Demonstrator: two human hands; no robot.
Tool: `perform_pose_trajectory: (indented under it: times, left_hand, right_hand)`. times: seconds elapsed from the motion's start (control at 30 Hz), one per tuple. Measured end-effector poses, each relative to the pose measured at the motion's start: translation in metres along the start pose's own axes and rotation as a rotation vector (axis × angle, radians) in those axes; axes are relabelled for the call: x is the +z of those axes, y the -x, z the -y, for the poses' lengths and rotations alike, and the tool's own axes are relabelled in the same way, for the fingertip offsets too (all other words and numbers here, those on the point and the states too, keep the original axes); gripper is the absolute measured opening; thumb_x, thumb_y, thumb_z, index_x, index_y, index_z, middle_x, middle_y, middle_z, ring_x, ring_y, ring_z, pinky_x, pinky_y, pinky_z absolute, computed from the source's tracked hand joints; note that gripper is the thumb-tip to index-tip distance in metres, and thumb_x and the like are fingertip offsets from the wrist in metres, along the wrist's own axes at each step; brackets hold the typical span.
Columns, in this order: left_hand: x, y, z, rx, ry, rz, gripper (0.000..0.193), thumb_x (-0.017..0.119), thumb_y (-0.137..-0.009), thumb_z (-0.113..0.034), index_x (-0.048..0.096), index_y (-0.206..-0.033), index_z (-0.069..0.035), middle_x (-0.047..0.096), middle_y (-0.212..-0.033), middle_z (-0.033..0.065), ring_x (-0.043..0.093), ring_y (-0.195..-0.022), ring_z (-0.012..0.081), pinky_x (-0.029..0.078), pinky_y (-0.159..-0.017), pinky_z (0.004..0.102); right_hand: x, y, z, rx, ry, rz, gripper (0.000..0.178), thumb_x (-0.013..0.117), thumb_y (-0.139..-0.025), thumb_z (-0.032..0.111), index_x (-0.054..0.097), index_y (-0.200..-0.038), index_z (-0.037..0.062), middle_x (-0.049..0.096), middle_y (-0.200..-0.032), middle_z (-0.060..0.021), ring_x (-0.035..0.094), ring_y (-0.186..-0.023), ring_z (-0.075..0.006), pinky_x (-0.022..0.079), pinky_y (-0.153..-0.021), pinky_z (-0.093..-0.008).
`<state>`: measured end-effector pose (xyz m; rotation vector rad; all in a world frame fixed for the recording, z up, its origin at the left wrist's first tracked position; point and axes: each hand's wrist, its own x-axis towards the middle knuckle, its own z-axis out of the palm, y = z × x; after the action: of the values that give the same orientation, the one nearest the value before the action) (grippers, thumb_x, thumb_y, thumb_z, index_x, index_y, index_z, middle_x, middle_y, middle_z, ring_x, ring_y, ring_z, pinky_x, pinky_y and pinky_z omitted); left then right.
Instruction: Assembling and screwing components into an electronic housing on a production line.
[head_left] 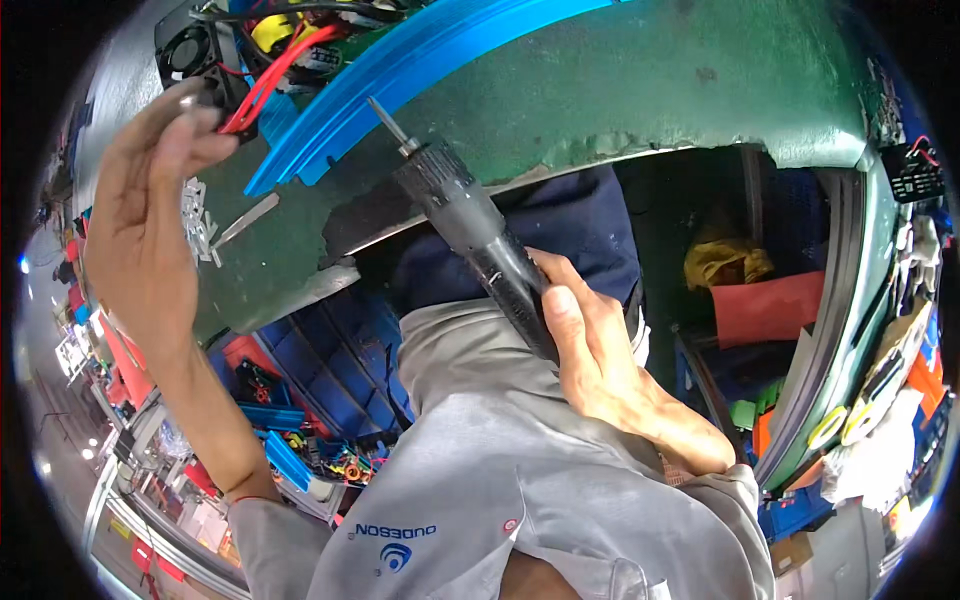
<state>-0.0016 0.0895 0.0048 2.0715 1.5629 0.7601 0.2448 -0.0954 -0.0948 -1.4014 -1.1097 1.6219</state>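
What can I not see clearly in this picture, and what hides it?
In the head view:
Left grip: fingertips blurred, so whether they touch the black fan is unclear.
Right grip: some fingertips hidden behind the screwdriver.
Screwdriver tip: too small to tell its shape.
Blue bar: far end cut off by the upper edge.

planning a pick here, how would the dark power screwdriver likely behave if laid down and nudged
The screwdriver would probably roll, since its body looks round. It is likely stiff, as the casing runs straight. Its weight may sit toward the thick body, gripped at the rear by the right hand, because the bit is slim.
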Motion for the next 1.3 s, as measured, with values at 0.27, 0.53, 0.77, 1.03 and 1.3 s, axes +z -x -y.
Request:
perform_pose_trajectory:
  times: [0.27, 0.53, 0.77, 1.03, 1.3]
  left_hand:
    - [0.013, -0.008, -0.022, 0.119, -0.102, 0.162, 0.014, 0.068, -0.094, -0.004, 0.069, -0.107, 0.002, 0.073, -0.099, 0.0091, 0.069, -0.093, 0.0141, 0.053, -0.091, 0.0282]
    - [0.011, -0.024, -0.019, 0.573, -0.467, 0.211, 0.017, 0.072, -0.089, -0.006, 0.075, -0.106, -0.007, 0.068, -0.118, 0.0062, 0.065, -0.103, 0.0152, 0.051, -0.090, 0.0287]
    - [0.029, -0.028, -0.025, 0.525, -0.654, 0.013, 0.012, 0.076, -0.079, -0.007, 0.071, -0.090, -0.006, 0.058, -0.137, 0.0132, 0.053, -0.125, 0.0371, 0.044, -0.103, 0.0396]
    - [0.022, -0.032, -0.021, 0.513, -0.484, 0.236, 0.013, 0.074, -0.076, -0.008, 0.065, -0.081, 0.000, 0.045, -0.153, 0.0196, 0.038, -0.145, 0.0355, 0.034, -0.117, 0.0491]
    - [0.020, -0.039, -0.016, 0.420, -0.386, 0.263, 0.014, 0.076, -0.074, -0.010, 0.067, -0.083, -0.003, 0.047, -0.152, 0.0163, 0.038, -0.145, 0.0339, 0.029, -0.120, 0.0528]
  right_hand:
    - [0.000, 0.001, 0.009, 0.099, -0.048, 0.090, 0.060, 0.023, -0.110, 0.044, 0.049, -0.138, -0.0031, 0.066, -0.089, -0.0147, 0.063, -0.085, -0.0213, 0.047, -0.082, -0.0332]
    - [0.008, -0.011, -0.002, 0.001, -0.132, 0.019, 0.049, 0.035, -0.109, 0.037, 0.050, -0.133, -0.0038, 0.061, -0.075, -0.0227, 0.065, -0.070, -0.0401, 0.049, -0.067, -0.0439]
    - [0.005, -0.016, -0.001, 0.160, -0.269, 0.149, 0.068, 0.018, -0.109, 0.049, 0.054, -0.135, -0.0023, 0.062, -0.080, -0.0040, 0.055, -0.070, -0.0120, 0.045, -0.067, -0.0276]
    - [0.007, -0.006, 0.008, 0.410, -0.598, 0.296, 0.095, 0.026, -0.095, 0.078, 0.049, -0.137, -0.0043, 0.063, -0.076, -0.0081, 0.055, -0.062, -0.0138, 0.043, -0.060, -0.0264]
    - [0.008, -0.008, 0.025, 0.523, -0.636, 0.268, 0.102, 0.030, -0.090, 0.083, 0.052, -0.132, -0.0064, 0.060, -0.069, -0.0104, 0.055, -0.058, -0.0167, 0.043, -0.056, -0.0282]
